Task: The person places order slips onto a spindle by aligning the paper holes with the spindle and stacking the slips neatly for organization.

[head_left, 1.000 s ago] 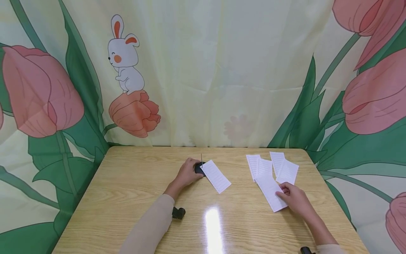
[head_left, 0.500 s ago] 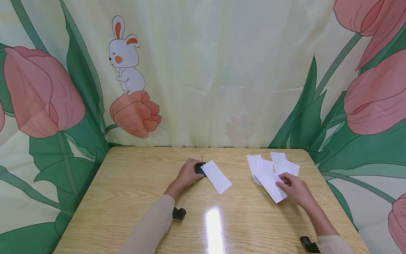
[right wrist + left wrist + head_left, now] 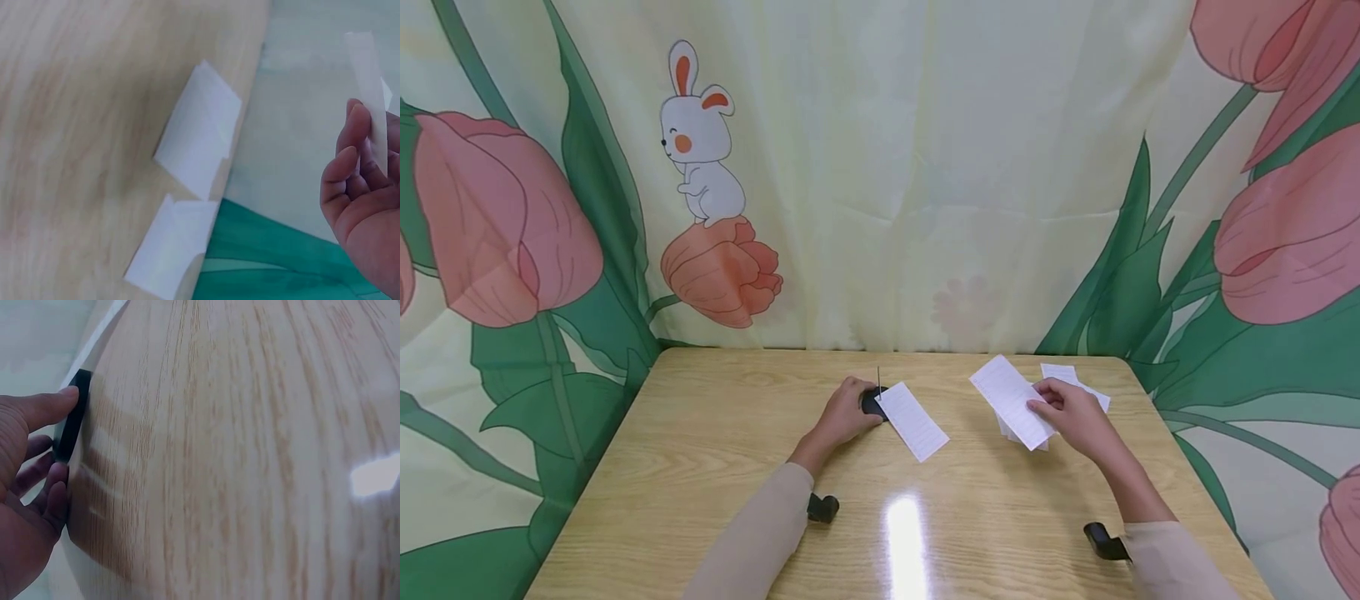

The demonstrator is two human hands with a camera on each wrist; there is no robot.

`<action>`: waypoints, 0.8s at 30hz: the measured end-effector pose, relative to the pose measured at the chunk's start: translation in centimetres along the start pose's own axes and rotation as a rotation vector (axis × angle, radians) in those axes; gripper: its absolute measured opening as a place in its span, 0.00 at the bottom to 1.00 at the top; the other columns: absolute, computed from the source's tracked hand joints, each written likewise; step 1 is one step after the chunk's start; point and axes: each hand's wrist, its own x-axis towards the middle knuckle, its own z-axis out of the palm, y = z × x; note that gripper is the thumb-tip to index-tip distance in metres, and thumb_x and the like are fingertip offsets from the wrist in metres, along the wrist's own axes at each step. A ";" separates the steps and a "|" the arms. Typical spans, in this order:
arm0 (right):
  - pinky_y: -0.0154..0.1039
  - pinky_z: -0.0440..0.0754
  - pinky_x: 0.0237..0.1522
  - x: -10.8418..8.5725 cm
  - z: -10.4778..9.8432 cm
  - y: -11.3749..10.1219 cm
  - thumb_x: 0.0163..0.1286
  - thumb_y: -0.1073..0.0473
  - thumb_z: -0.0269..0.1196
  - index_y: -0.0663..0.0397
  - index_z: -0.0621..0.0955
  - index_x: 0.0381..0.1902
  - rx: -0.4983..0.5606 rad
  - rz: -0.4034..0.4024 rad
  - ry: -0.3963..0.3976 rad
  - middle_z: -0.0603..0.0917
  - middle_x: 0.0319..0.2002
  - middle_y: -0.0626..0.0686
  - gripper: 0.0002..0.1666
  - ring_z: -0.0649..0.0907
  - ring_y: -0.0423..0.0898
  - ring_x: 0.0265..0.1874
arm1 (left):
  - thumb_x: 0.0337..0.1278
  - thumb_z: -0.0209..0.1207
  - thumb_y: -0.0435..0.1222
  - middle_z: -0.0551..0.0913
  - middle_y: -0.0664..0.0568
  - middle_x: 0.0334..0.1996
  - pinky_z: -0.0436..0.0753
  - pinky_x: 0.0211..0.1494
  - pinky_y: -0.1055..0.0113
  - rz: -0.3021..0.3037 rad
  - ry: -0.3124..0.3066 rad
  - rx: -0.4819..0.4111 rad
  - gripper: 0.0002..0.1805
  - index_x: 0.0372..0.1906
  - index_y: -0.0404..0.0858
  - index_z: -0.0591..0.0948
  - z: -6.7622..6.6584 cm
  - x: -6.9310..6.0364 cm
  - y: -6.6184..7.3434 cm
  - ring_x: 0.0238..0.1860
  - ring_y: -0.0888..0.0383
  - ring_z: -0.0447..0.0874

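L. hand (image 3: 842,412) grips black base (image 3: 871,404) w/ upright spike (image 3: 878,379) on counter (image 3: 737,417) — 1st slip (image 3: 914,423) has a corner at spike. R. hand (image 3: 1078,418), well apart, pinches 2nd slip (image 3: 1009,398) — raised over loose slips (image 3: 199,131), counter's R. side.

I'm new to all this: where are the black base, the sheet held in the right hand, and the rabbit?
Black base (image 3: 73,422): left wrist view, on its dark side edge.
Held sheet (image 3: 1009,400): head view, on the middle of its printed face.
Rabbit (image 3: 703,137): head view, on its printed head.

Indoor workspace, wooden table (image 3: 662,442), tulip-print curtain (image 3: 850,167)
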 end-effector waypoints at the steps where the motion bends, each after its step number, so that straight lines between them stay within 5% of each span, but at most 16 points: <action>1: 0.32 0.82 0.38 0.2 0.1 -0.3 0.72 0.59 0.68 0.65 0.83 0.51 0.002 -0.003 -0.004 0.87 0.41 0.58 0.15 0.85 0.49 0.39 | 0.55 0.76 0.38 0.75 0.43 0.63 0.73 0.71 0.46 -0.001 -0.002 -0.002 0.34 0.67 0.37 0.78 0.0 0.0 0.0 0.65 0.43 0.75; 8: 0.41 0.84 0.43 1.6 0.2 -2.4 0.73 0.59 0.67 0.65 0.83 0.53 0.012 -0.032 -0.028 0.88 0.43 0.59 0.16 0.86 0.51 0.42 | 0.56 0.75 0.38 0.74 0.43 0.65 0.73 0.72 0.45 -0.010 -0.010 -0.007 0.35 0.68 0.38 0.77 -0.2 -0.2 0.2 0.67 0.42 0.74; 13: 0.35 0.82 0.39 2.5 0.2 -3.9 0.73 0.58 0.68 0.63 0.84 0.52 0.028 -0.047 -0.031 0.88 0.41 0.58 0.15 0.85 0.48 0.39 | 0.58 0.74 0.38 0.75 0.44 0.65 0.74 0.71 0.47 -0.009 -0.005 -0.026 0.33 0.69 0.38 0.77 -0.8 -0.4 0.5 0.66 0.44 0.74; 20: 0.39 0.82 0.41 3.3 0.3 -5.7 0.72 0.59 0.68 0.63 0.84 0.54 0.049 -0.072 -0.041 0.88 0.43 0.58 0.17 0.86 0.50 0.41 | 0.61 0.71 0.40 0.76 0.46 0.64 0.79 0.49 0.58 0.011 0.004 -0.040 0.33 0.70 0.39 0.75 -2.5 -0.7 1.3 0.47 0.51 0.75; 24: 0.41 0.82 0.42 3.8 0.5 -6.4 0.72 0.59 0.68 0.61 0.84 0.55 0.058 -0.090 -0.048 0.88 0.44 0.57 0.17 0.86 0.51 0.42 | 0.62 0.71 0.41 0.78 0.46 0.62 0.78 0.43 0.62 0.022 0.024 -0.091 0.33 0.70 0.41 0.75 -3.7 -0.8 1.9 0.44 0.52 0.75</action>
